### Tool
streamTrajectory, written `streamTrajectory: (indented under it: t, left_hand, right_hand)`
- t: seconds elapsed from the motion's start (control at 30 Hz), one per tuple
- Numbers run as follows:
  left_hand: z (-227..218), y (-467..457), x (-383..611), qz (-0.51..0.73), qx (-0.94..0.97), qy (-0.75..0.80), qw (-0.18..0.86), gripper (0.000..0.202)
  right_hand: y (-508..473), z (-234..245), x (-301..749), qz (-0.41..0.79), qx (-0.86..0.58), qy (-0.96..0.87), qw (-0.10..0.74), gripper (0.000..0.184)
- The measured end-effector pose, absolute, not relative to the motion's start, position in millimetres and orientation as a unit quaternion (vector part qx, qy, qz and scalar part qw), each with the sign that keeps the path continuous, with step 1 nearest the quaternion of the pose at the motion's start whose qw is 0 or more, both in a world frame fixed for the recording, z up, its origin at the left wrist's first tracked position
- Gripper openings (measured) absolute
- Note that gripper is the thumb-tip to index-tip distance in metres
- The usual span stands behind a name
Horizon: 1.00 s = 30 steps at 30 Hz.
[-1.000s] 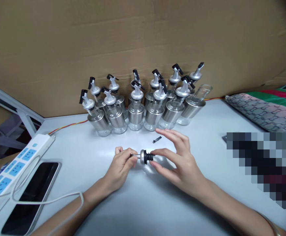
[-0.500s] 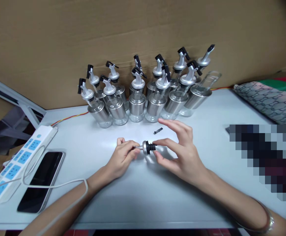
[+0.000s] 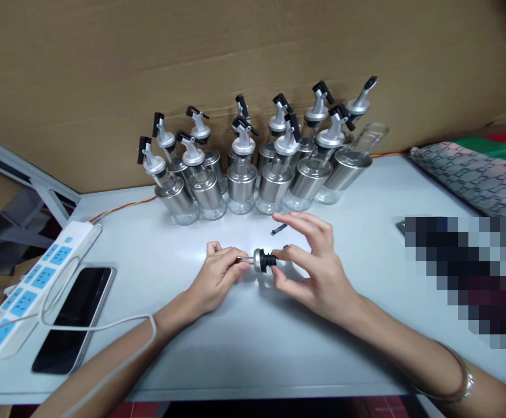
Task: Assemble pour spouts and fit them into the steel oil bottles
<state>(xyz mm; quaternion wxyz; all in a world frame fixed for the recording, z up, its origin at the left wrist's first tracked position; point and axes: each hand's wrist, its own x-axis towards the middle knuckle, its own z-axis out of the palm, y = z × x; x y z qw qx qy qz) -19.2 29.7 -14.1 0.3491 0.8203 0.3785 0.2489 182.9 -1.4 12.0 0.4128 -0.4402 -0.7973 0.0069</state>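
Note:
A bottle pourer (image 3: 259,260) with a silver collar and a black ribbed stopper lies level between my two hands, above the white table. My left hand (image 3: 216,277) pinches its silver spout, which the fingers partly cover. At the other end, my right hand (image 3: 318,270) has thumb and index finger at the tip of the black stopper, the other fingers raised. Just beyond the right fingertips lies a small black lever piece (image 3: 278,230). Behind it stand several glass bottles (image 3: 241,183) with steel sleeves, most topped by silver pourers with black levers.
At the right end of the group one bottle (image 3: 352,168) has a bare glass neck. On the left are a white power strip (image 3: 39,284), a phone (image 3: 75,319) and a white cable (image 3: 105,329) crossing near my left forearm. A patterned cloth item (image 3: 474,174) lies right; cardboard (image 3: 253,46) stands behind.
The right hand has shifted slightly left, its index finger more bent over the stopper's tip. The left hand keeps its pinch on the spout. The view has moved slightly.

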Motion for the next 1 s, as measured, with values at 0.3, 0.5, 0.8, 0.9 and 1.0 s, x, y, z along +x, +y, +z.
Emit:
streamTrajectory:
  t: [0.3,0.5,0.8,0.9,1.0]
  left_hand:
    - [-13.4,30.3,-19.3,0.251,0.818,0.382,0.349,0.039]
    - [-14.8,30.3,-19.6,0.256,0.822,0.371,0.348,0.039]
    - [-14.3,29.4,-19.7,0.262,0.812,0.391,0.345,0.041]
    - [-14.2,29.1,-19.8,0.284,0.805,0.395,0.34,0.038]
    - [-15.6,28.4,-20.0,0.31,0.806,0.383,0.327,0.031]
  right_hand:
    - [0.0,11.8,184.7,-0.018,-0.436,-0.802,0.408,0.01]
    - [0.5,12.7,186.3,-0.014,-0.428,-0.811,0.399,0.012]
    - [0.5,12.7,184.9,-0.02,-0.429,-0.808,0.404,0.014]
    - [-0.1,13.1,184.6,-0.028,-0.428,-0.803,0.413,0.021]
    - [-1.2,14.2,185.3,-0.013,-0.435,-0.795,0.421,0.017]
